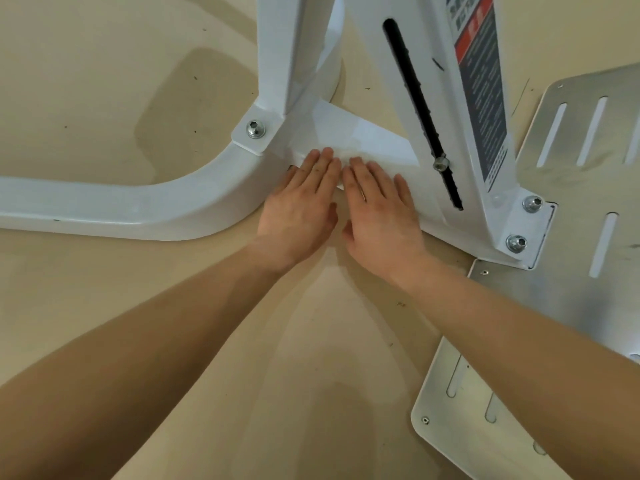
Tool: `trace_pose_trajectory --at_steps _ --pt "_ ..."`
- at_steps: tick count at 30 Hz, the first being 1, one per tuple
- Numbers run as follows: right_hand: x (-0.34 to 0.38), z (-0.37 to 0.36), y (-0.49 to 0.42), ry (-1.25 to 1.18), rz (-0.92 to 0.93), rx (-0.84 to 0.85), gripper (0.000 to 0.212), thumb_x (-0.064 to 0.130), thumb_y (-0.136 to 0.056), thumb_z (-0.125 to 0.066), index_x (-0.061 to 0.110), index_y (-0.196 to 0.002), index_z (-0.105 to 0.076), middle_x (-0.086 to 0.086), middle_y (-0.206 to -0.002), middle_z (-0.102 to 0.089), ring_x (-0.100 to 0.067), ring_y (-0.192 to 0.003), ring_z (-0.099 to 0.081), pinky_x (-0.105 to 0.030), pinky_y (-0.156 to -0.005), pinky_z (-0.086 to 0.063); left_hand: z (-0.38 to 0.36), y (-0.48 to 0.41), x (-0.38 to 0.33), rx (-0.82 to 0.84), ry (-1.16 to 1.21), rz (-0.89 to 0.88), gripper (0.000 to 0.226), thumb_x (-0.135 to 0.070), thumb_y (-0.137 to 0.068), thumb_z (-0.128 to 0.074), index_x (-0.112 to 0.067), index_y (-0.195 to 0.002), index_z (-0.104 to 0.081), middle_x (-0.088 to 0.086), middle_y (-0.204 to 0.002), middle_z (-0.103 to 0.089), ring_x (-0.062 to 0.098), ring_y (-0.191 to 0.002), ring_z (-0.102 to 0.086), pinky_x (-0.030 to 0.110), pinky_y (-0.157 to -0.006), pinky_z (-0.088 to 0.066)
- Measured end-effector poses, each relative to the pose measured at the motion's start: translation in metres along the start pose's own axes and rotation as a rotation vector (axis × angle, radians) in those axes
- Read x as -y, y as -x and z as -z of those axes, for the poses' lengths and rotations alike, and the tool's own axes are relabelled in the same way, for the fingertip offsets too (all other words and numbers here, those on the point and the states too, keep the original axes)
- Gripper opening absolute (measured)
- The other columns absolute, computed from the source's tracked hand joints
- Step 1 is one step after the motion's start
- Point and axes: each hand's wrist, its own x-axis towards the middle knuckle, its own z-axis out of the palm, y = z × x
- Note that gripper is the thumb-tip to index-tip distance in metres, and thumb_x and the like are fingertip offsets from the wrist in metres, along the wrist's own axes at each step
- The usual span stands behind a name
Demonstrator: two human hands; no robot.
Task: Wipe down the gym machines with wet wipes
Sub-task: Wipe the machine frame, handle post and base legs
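White wet wipe [348, 154], barely told from the paint, spread on the low cross-beam [381, 147] of the machine frame [194, 202] and pinned under fingertips, presumably for broad wet contact. Pressed flat on that beam, side by side: left hand [301, 199] and right hand [377, 206], fingers straight and close together, curled round nothing. Likely mid-wipe along the base.

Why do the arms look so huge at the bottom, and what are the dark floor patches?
Head view: the wide-angle lens stretches the forearms near the edges, while the left hand and right hand mid-frame look normal; head view: the patches look like soft shadows on the floor.
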Motion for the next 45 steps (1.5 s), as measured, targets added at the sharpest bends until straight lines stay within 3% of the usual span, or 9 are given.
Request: trace_pose_trajectory --at_steps 5,9,15,17,20,23,30,42,45 --pt "0.000 0.012 -0.029 -0.186 0.049 -0.105 0.033 0.009 -0.091 -0.062 0.012 -0.124 -0.063 -0.004 -0.126 -0.061 -0.030 -0.113 -0.051 -0.043 -0.089 -0.048 0.010 0.001 0.005 -0.116 0.293 0.209 0.032 -0.020 -0.092 -0.065 -0.012 -0.122 -0.066 0.008 -0.124 -0.062 0.031 -0.106 -0.060 0.046 -0.081 -0.055" --pt "0.002 0.015 -0.038 -0.423 0.038 -0.148 0.022 0.003 -0.093 -0.057 0.012 -0.109 -0.070 -0.003 -0.111 -0.065 -0.023 -0.101 -0.057 -0.034 -0.082 -0.049 0.017 0.001 0.002 -0.125 0.576 0.446 0.014 -0.024 -0.091 -0.070 -0.018 -0.103 -0.073 -0.006 -0.099 -0.063 0.008 -0.071 -0.060 0.029 -0.075 -0.051" --pt "0.011 0.014 -0.034 -0.648 -0.036 -0.085 0.029 0.000 -0.094 -0.054 0.012 -0.113 -0.072 0.004 -0.111 -0.063 -0.003 -0.095 -0.055 0.004 -0.080 -0.032 0.030 0.005 -0.005 -0.066 0.881 0.627 0.029 -0.021 -0.088 -0.073 -0.022 -0.114 -0.060 -0.012 -0.094 -0.068 -0.004 -0.075 -0.067 0.010 -0.067 -0.049" --pt "0.013 0.016 -0.031 -0.692 -0.052 -0.043 0.036 0.000 -0.095 -0.049 0.016 -0.120 -0.071 0.001 -0.117 -0.068 -0.005 -0.103 -0.059 0.002 -0.087 -0.034 0.028 0.003 -0.008 -0.070 0.896 0.657 0.023 -0.019 -0.086 -0.074 -0.023 -0.107 -0.064 -0.012 -0.090 -0.070 -0.003 -0.076 -0.067 0.012 -0.068 -0.051" --pt "0.010 0.018 -0.025 -0.734 -0.069 -0.022 0.043 0.001 -0.093 -0.048 0.017 -0.130 -0.064 0.002 -0.127 -0.066 -0.012 -0.116 -0.060 -0.022 -0.102 -0.046 0.021 -0.004 -0.011 -0.120 0.865 0.784 0.012 -0.017 -0.083 -0.074 -0.021 -0.091 -0.067 -0.012 -0.082 -0.068 -0.002 -0.076 -0.064 0.005 -0.067 -0.044" --pt "0.003 0.016 -0.017 -0.709 -0.064 -0.082 0.035 0.005 -0.092 -0.049 0.014 -0.122 -0.064 0.002 -0.122 -0.062 -0.014 -0.109 -0.061 -0.035 -0.095 -0.052 0.014 -0.014 -0.016 -0.173 0.810 0.948 0.006 -0.019 -0.086 -0.070 -0.021 -0.089 -0.065 -0.015 -0.077 -0.062 0.005 -0.075 -0.061 0.010 -0.070 -0.042" --pt "-0.001 0.014 -0.003 -0.656 -0.028 -0.145 0.024 0.008 -0.091 -0.052 0.015 -0.105 -0.069 0.005 -0.108 -0.060 -0.013 -0.089 -0.060 -0.038 -0.082 -0.053 0.000 -0.032 -0.032 -0.302 0.898 1.255 0.016 -0.025 -0.093 -0.063 -0.013 -0.103 -0.058 -0.014 -0.074 -0.052 0.019 -0.082 -0.057 0.022 -0.073 -0.037" --pt "-0.007 0.010 0.003 -0.645 -0.022 -0.159 0.023 0.005 -0.091 -0.052 0.012 -0.103 -0.070 0.003 -0.108 -0.060 -0.013 -0.085 -0.061 -0.040 -0.080 -0.054 0.005 -0.037 -0.028 -0.289 0.913 1.194 0.013 -0.021 -0.094 -0.064 -0.016 -0.099 -0.074 -0.007 -0.082 -0.068 0.012 -0.082 -0.066 0.021 -0.079 -0.049" --pt "-0.007 0.011 0.007 -0.661 -0.020 -0.139 0.023 0.003 -0.090 -0.053 0.012 -0.102 -0.070 0.004 -0.107 -0.059 -0.013 -0.083 -0.061 -0.039 -0.080 -0.054 0.010 -0.042 -0.022 -0.292 0.870 1.217 0.020 -0.018 -0.095 -0.060 -0.022 -0.077 -0.068 -0.013 -0.066 -0.059 0.014 -0.074 -0.060 0.019 -0.069 -0.042"
